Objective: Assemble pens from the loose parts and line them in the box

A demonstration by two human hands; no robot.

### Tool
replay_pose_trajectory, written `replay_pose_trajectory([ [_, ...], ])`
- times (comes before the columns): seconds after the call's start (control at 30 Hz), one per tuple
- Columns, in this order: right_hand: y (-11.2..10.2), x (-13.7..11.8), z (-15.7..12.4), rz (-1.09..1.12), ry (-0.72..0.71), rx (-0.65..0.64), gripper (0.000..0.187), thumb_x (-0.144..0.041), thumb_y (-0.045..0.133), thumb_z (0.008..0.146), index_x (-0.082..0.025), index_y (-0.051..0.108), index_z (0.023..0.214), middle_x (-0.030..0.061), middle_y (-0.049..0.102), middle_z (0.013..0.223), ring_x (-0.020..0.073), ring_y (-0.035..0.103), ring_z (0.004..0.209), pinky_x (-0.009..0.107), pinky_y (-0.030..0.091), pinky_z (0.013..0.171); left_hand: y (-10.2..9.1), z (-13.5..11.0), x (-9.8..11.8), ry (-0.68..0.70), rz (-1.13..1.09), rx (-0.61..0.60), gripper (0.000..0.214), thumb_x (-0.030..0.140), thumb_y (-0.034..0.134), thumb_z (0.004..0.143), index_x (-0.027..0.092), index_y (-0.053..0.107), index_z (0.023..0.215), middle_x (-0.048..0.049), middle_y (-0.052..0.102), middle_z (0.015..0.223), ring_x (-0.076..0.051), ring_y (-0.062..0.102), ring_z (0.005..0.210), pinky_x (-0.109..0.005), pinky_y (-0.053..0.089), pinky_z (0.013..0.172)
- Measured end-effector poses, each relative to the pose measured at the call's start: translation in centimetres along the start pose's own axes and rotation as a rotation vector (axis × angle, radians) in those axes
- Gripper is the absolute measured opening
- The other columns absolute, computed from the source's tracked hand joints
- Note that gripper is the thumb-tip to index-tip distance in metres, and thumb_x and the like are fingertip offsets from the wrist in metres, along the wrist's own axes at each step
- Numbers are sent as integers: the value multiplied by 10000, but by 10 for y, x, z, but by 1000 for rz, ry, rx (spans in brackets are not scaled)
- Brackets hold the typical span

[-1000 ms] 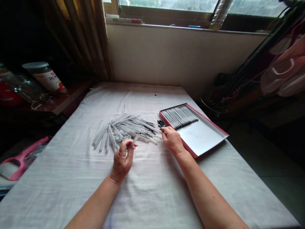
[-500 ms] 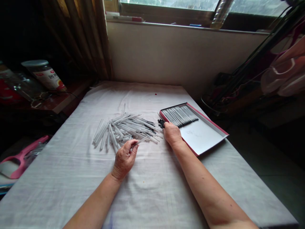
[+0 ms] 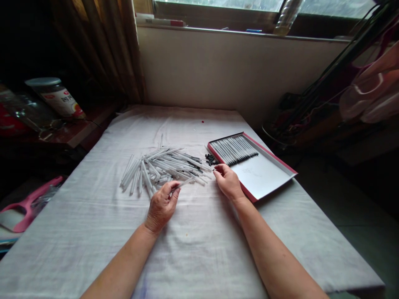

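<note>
My left hand (image 3: pixel 164 203) pinches a translucent pen barrel (image 3: pixel 187 181) that points to the right. In front of it spreads a pile of white pen barrels and thin dark refills (image 3: pixel 162 166). My right hand (image 3: pixel 227 178) is closed with its fingertips on a small black pen cap (image 3: pixel 214 170), just left of the shallow box's wall. Several more black pen caps (image 3: pixel 210 159) lie beyond that hand, against the box. Inside the red-edged shallow box (image 3: pixel 264 178), a row of pens (image 3: pixel 233 149) lies side by side, their black ends toward me.
A white cloth (image 3: pixel 193 257) covers the table. Pink-handled scissors (image 3: pixel 34 203) lie at the left edge. On a side shelf stands a lidded jar (image 3: pixel 59 97). A wall with a window sill (image 3: pixel 212 31) closes off the far side. Bags hang at the right.
My right hand has come back from the pile of black caps toward me, with one cap between its fingertips. My left hand still holds the barrel in nearly the same place.
</note>
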State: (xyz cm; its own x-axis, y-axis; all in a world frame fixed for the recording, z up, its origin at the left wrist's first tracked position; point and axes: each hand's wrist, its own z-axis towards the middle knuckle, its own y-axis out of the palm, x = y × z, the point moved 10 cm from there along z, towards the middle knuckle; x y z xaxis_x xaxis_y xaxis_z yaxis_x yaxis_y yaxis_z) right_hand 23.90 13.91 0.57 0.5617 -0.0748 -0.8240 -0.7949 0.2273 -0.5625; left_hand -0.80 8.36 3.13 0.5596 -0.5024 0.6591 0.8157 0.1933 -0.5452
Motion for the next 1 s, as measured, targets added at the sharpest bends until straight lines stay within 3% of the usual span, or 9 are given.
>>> replay_pose_trajectory([
  [0.13, 17, 14, -40, 736, 235, -163, 380, -431, 715, 710, -175, 686, 990, 32, 670, 792, 97, 535, 542, 206, 363, 455, 7, -2, 12, 98, 73, -71, 189, 237, 530, 916, 203, 625, 1077, -52, 730, 935, -164, 703, 830, -267, 561, 771],
  [0.27, 32, 16, -63, 976, 401, -214, 391, -422, 839, 567, -167, 694, 825, 48, 694, 763, 87, 542, 543, 183, 323, 437, 12, -5, 18, 157, 99, -114, 202, 237, 529, 917, 213, 639, 1085, -58, 741, 969, -173, 709, 858, -279, 566, 792],
  [0.43, 40, 12, -64, 977, 396, -237, 358, -398, 849, 557, -155, 706, 779, 1, 639, 619, 70, 483, 492, 184, 295, 428, 13, -6, 23, 189, 130, -119, 215, 222, 534, 917, 210, 629, 1109, -61, 740, 983, -176, 709, 883, -286, 567, 820],
  [0.77, 45, 1, -68, 873, 323, -312, 281, -374, 781, 631, -182, 712, 825, 26, 699, 739, 105, 555, 579, 205, 375, 490, 19, -6, 24, 175, 136, -190, 220, 232, 518, 924, 213, 636, 1109, -61, 736, 973, -180, 705, 887, -294, 566, 827],
  [1.0, 33, -6, -64, 694, 122, -255, 195, -333, 725, 696, -200, 722, 839, 19, 684, 736, 135, 588, 628, 250, 461, 563, 19, -6, 25, 167, 146, -198, 201, 232, 512, 929, 211, 638, 1085, -59, 737, 970, -178, 700, 891, -292, 557, 829],
])
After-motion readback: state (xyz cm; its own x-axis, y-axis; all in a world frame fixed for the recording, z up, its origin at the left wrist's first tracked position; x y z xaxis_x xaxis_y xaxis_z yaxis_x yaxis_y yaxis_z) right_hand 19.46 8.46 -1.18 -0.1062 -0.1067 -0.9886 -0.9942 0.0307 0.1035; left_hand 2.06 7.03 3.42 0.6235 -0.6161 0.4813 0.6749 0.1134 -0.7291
